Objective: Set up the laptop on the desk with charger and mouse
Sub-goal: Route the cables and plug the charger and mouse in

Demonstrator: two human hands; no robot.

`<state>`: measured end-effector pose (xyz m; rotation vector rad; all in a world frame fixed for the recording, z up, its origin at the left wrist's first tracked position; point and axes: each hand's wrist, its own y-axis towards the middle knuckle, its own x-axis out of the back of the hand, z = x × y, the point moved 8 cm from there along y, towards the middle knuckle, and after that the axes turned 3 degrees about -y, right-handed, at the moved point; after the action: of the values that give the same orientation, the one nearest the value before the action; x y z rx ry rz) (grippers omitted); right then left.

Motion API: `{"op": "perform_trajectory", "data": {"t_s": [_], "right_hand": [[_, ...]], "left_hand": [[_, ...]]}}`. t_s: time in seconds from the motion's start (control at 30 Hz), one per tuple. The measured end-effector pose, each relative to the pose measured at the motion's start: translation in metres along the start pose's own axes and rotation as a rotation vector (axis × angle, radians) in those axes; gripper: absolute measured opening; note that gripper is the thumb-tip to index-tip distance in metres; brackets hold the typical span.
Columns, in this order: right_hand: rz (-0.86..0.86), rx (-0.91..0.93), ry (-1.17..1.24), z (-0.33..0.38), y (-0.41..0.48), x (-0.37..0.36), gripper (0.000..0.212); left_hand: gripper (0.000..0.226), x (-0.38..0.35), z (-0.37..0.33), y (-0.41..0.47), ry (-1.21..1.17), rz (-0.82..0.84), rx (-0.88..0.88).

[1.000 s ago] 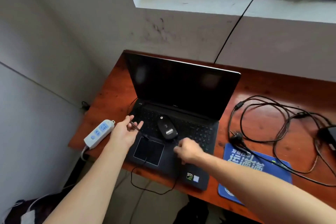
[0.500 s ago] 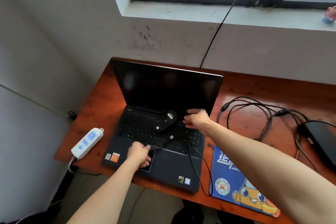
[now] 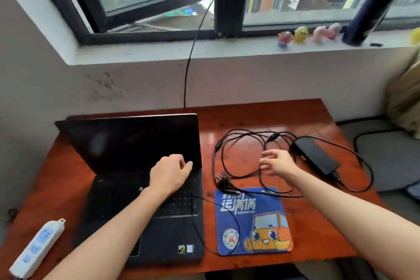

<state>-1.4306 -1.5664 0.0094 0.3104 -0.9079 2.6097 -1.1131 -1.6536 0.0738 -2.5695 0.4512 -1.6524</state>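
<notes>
Left grip (image 3: 170, 173) curled on laptop (image 3: 136, 143) keyboard; right grip (image 3: 277, 162) above charger cable (image 3: 218, 144).

The desk (image 3: 250, 116) is glossy reddish-brown wood. The laptop (image 3: 136, 143) at nine o'clock is black, its screen dark. The power strip (image 3: 36, 248) at seven o'clock is white with pale blue sockets. At five o'clock the mouse pad (image 3: 268, 198) is blue, printed with white characters and an orange cartoon truck. The charger brick (image 3: 316, 157) and cables (image 3: 214, 166) at two o'clock are black.
</notes>
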Motion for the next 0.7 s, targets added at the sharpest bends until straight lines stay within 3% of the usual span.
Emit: {"op": "perform_trajectory", "data": {"t_s": [0.1,0.3,0.43,0.53,0.6,0.63,0.7], "right_hand": [[-0.145,-0.021,-0.069,-0.031,0.0,0.069,0.034],[-0.383,0.019,-0.519,-0.067,-0.003,0.176,0.031],[-0.556,0.293,-0.632,-0.054,0.003,0.213,0.024],[-0.735,0.407,-0.789,-0.037,0.01,0.236,0.047],[-0.615,0.233,-0.89,-0.047,0.04,0.253,0.062],[-0.486,0.118,-0.824,-0.058,0.058,0.26,0.058],[-0.198,0.012,-0.326,-0.071,0.081,0.262,0.035]], "left_hand": [[0.031,-0.032,-0.061,0.011,0.043,0.081,-0.125],[0.023,-0.118,-0.136,0.016,0.12,0.336,-0.203],[0.028,-0.178,-0.166,0.0,0.183,0.53,-0.247],[0.05,-0.224,-0.183,-0.018,0.303,0.669,-0.311],[0.055,-0.25,-0.196,-0.032,0.424,0.738,-0.359],[0.05,-0.261,-0.205,-0.036,0.472,0.753,-0.372],[0.027,-0.267,-0.219,-0.035,0.488,0.682,-0.372]]}}
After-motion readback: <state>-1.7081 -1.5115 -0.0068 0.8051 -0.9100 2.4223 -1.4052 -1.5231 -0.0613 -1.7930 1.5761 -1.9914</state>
